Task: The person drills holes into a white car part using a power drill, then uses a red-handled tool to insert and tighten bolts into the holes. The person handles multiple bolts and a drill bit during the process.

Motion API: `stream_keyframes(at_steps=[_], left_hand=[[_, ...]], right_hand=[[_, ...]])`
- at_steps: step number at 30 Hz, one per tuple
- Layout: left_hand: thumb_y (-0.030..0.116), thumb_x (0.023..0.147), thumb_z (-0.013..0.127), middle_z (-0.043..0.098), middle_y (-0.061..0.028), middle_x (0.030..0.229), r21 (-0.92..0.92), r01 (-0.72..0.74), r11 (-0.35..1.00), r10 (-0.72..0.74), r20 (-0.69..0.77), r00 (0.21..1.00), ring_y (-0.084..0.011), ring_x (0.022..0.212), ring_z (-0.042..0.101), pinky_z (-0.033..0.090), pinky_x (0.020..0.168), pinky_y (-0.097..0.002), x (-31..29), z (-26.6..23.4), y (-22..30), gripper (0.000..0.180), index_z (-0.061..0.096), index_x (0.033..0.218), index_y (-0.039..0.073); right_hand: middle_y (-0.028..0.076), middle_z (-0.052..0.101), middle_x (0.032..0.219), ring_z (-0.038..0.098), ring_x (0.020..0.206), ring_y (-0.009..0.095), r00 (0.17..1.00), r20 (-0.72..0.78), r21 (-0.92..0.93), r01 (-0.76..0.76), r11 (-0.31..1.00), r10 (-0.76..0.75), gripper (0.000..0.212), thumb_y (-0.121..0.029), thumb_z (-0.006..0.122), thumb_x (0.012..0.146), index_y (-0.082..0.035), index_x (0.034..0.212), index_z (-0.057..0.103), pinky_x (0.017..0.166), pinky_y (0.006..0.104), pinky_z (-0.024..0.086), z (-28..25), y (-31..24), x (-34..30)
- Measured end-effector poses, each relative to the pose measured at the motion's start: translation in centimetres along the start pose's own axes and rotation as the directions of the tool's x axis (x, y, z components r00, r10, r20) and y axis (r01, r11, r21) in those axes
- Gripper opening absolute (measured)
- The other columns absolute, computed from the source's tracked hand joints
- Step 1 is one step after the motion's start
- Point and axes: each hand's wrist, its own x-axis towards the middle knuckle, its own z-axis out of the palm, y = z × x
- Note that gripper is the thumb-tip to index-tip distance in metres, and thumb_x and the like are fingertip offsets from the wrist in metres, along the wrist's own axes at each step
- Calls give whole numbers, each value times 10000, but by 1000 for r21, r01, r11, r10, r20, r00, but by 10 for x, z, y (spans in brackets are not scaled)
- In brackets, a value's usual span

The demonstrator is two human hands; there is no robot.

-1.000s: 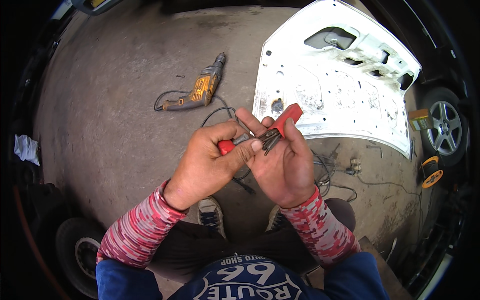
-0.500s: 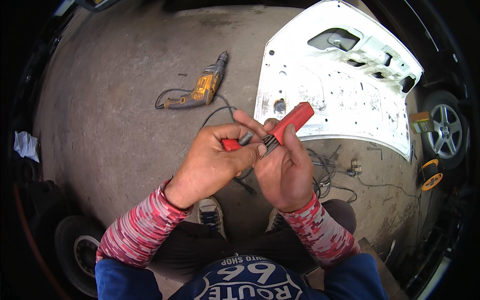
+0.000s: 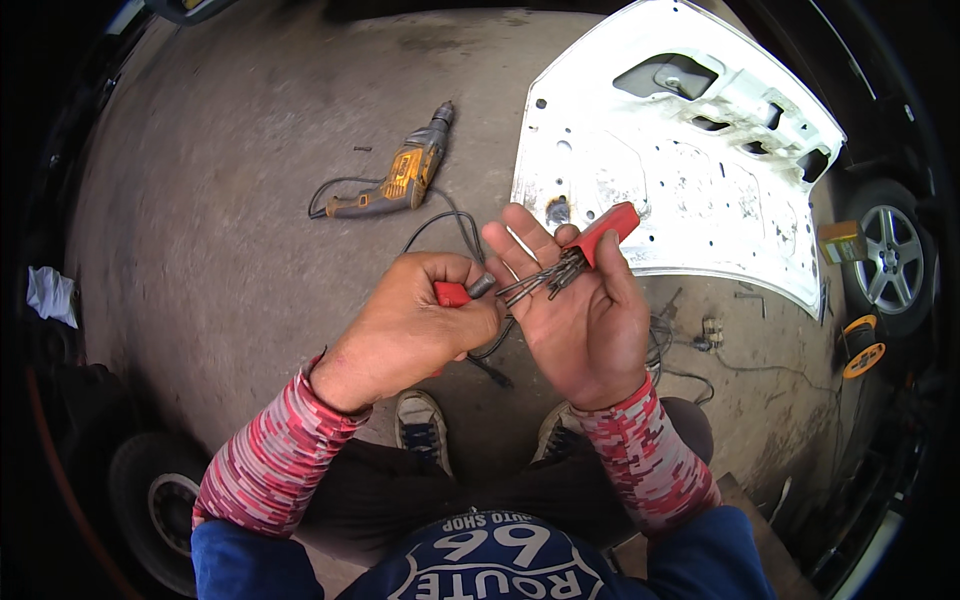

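Note:
My left hand is closed around a small red plastic piece and a short grey metal cylinder, whose end sticks up beside the thumb. To its right, my right hand lies palm up and grips a red plastic case between thumb and fingers. From the case's lower end several thin twist drill bits stick out, resting across the fingers. A gap parts the two hands. Beyond them on the floor lies a yellow and black corded drill.
A white car hood panel lies at the far right, with a wheel, a small box and an orange cable reel beside it. Cables trail over the concrete floor. Another wheel stands at the lower left.
My hands have drawn apart, the left slightly left and the right slightly right. The left fingers no longer touch the drill bits, which now lie fanned out over the more spread right fingers.

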Motion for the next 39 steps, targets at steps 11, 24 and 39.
stream_keyframes(at_steps=[11, 24, 39], left_hand=[[123, 905, 665, 610, 0, 710, -162, 37, 986, -22, 96, 995, -56, 596, 553, 456, 545, -213, 1, 6, 4, 127, 672, 839, 16], [128, 890, 659, 624, -34, 743, -274, 132, 953, -56, 269, 961, -75, 612, 565, 473, 571, -215, 3, -3, 0, 139, 665, 879, -11], [13, 898, 642, 661, -37, 795, -221, -30, 975, 65, 156, 986, -64, 627, 589, 486, 583, -201, 15, 17, 17, 56, 617, 944, 33]], right_hand=[[193, 590, 1371, 508, 1344, 361, 999, 41, 59, -28, 998, 25, 428, -434, 334, 1098, -86, 1135, 582, 1124, 492, 390, -3, -5, -3], [118, 638, 1035, 599, 909, 238, 994, -79, 212, -57, 976, 76, 287, -357, 498, 1055, -82, 1070, 579, 854, 396, 471, -6, -9, -6], [-8, 493, 762, 427, 580, 48, 984, -163, -324, -123, 938, 73, 219, -93, 630, 952, -36, 1148, 549, 512, 212, 328, 10, -49, -32]])
